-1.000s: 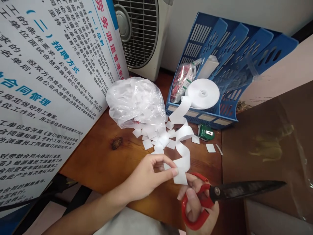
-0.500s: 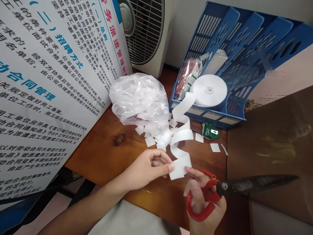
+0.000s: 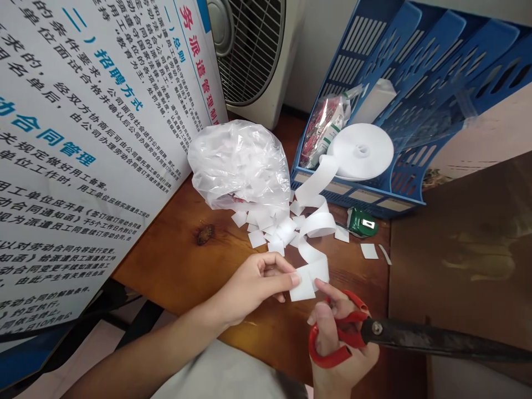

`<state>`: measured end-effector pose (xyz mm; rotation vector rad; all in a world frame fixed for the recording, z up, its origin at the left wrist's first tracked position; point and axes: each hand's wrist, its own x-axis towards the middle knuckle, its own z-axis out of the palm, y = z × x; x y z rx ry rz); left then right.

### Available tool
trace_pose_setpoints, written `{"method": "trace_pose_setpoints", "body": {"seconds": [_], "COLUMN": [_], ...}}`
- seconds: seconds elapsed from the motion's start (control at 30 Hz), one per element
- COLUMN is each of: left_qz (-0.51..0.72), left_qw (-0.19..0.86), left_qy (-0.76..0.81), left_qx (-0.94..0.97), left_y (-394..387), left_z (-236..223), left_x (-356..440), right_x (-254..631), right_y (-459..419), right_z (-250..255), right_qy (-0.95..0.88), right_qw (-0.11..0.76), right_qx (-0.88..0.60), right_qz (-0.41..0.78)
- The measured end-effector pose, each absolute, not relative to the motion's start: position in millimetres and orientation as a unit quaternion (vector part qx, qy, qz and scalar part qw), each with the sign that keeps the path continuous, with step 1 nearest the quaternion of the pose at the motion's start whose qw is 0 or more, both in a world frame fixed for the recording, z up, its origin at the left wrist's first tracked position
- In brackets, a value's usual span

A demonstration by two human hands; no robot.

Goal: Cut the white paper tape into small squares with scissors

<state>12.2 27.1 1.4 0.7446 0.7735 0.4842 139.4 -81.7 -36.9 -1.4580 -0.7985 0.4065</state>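
My left hand (image 3: 249, 285) pinches a white square piece (image 3: 301, 289) laid against the free end of a white tape strip (image 3: 315, 228). The strip looks like hook-and-loop tape and curls back to a large roll (image 3: 376, 152). My right hand (image 3: 344, 374) is wrapped in the red handles of a pair of scissors, whose dark blades (image 3: 419, 337) point right, away from the tape. Its forefinger reaches to the right edge of the strip. Just beyond my hands lies a heap of cut white squares (image 3: 285, 230), beside a clear plastic bag (image 3: 241, 166) of similar white pieces.
The roll rests on the front of a blue file rack (image 3: 361, 197). Near it are a green tape measure (image 3: 362, 223) and a loose white square (image 3: 369, 251). A fan (image 3: 249, 55) stands behind; a printed board (image 3: 83, 166) borders the left, a brown cardboard surface (image 3: 461, 249) the right.
My right hand has shifted slightly left, and the scissor blades have swung lower. The square lies more evenly over the strip's end in my left fingers. The view has moved a little.
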Motion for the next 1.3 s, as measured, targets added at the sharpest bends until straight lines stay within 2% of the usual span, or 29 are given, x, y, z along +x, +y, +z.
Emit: {"method": "trace_pose_setpoints", "body": {"seconds": [0.23,0.37,0.67,0.83,0.97,1.13,1.3], "left_qz": [0.182,0.170,0.242,0.303,0.296,0.306,0.315], "left_qw": [0.895,0.903,0.808,0.762,0.767,0.762,0.751], "left_qy": [0.337,0.324,0.365,0.409,0.422,0.424,0.430], "left_qx": [0.227,0.226,0.394,0.401,0.383,0.382,0.389], "left_y": [30.5,33.8,24.3,18.5,13.9,10.4,11.8], "left_z": [1.0,0.5,-6.3,-7.5,-13.0,-16.6,-14.9], "left_x": [7.3,4.3,10.3,16.3,21.0,23.1,24.3], "right_x": [137.8,136.0,122.5,121.3,118.4,120.2,121.2], "right_y": [-76.3,-77.7,-68.9,-63.6,-57.7,-59.5,-68.6], "right_z": [-35.8,-37.2,-23.5,-24.4,-20.1,-24.6,-32.2], "right_qy": [-0.391,-0.391,-0.285,-0.223,-0.162,-0.162,-0.247], "right_qw": [0.647,0.641,0.628,0.666,0.704,0.685,0.642], "right_qx": [-0.639,-0.649,-0.709,-0.682,-0.657,-0.680,-0.708], "right_qz": [0.140,0.123,0.149,0.204,0.218,0.206,0.158]}}
